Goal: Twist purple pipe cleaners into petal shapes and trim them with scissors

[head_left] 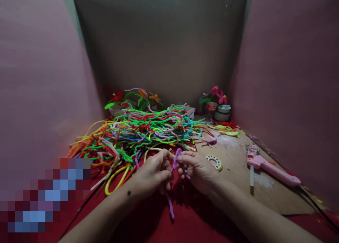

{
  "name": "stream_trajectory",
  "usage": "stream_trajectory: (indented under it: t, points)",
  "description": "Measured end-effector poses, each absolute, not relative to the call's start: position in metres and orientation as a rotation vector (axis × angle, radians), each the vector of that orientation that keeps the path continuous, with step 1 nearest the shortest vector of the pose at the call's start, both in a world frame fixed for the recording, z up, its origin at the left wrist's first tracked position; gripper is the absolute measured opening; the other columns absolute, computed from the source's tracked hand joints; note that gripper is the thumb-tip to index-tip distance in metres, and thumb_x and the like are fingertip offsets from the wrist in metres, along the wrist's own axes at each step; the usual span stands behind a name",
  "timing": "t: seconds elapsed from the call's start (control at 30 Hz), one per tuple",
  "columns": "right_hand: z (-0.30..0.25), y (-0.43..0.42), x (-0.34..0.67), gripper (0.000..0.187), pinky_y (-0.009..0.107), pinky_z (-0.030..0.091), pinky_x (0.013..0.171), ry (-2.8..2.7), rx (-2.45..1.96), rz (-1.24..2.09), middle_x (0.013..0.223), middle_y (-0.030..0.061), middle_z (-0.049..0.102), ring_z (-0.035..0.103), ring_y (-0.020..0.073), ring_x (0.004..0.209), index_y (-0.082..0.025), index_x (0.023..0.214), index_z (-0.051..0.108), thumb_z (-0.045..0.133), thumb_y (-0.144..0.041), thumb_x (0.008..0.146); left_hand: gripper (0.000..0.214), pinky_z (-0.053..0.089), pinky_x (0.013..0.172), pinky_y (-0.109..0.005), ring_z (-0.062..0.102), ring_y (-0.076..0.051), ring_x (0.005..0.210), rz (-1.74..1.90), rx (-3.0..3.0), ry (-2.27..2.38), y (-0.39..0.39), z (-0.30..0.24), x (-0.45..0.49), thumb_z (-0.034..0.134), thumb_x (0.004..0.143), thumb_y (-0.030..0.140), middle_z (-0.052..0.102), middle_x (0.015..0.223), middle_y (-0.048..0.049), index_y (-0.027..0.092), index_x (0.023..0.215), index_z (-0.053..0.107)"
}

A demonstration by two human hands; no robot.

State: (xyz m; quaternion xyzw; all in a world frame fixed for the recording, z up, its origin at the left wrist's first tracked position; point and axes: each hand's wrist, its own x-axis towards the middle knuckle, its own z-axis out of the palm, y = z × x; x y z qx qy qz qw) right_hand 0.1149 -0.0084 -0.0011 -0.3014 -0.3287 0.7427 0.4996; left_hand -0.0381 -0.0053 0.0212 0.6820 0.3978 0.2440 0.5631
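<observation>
Both hands meet in the middle of the view around a purple pipe cleaner (176, 161). My left hand (158, 168) is closed, its thumb and fingers pinching the lower part. From the other side, my right hand (195, 168) pinches the upper part, where the pipe cleaner is bent into a twisted loop. One purple end hangs below my left hand, and a shorter end sticks out under my right fingers. Some of the fingertips are hidden behind the hands.
A large heap of coloured pipe cleaners (156, 130) lies ahead. To the right, a cardboard sheet (227, 186) bears a pink glue gun (275, 170) with a glue stick and a round holed disc (214, 163). Pipe-cleaner flowers (219, 95) and a small jar (222, 113) stand behind. Pink walls flank both sides.
</observation>
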Motion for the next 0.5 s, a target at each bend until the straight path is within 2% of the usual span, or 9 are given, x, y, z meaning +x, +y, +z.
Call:
stream_trajectory:
  t: [0.27,0.4,0.5]
  points:
    - [-0.001,-0.007,0.116,0.016,0.018,0.035,0.039,-0.756,-0.771,1.740,0.050,-0.0014,0.057,0.048,0.0071,0.041,-0.013,0.060,0.056,0.069,-0.020,0.056,0.014,0.038,0.034,-0.015,0.053,-0.009,0.043,0.415,1.604,0.897,0.000,0.029,-0.044,0.053,0.072,0.018,0.056,0.060,0.0012,0.014,0.085,0.051]
    - [-0.001,-0.006,0.117,0.016,0.019,0.035,0.039,-0.798,-0.829,1.716,0.050,-0.0008,0.057,0.049,0.0080,0.041,-0.012,0.064,0.058,0.069,-0.021,0.058,0.029,0.040,0.035,-0.016,0.056,-0.010,0.047,0.455,1.520,0.934,-0.001,0.034,-0.043,0.060,0.070,0.022,0.062,0.076,-0.0031,0.015,0.096,0.050]
    - [-0.002,-0.007,0.118,0.016,0.019,0.034,0.040,-0.840,-0.845,1.686,0.049,-0.0016,0.055,0.048,0.0081,0.041,-0.012,0.066,0.060,0.070,-0.022,0.058,0.029,0.043,0.037,-0.017,0.057,-0.010,0.050,0.600,1.375,0.888,-0.001,0.030,-0.040,0.063,0.071,0.026,0.062,0.074,-0.0032,0.015,0.094,0.050]
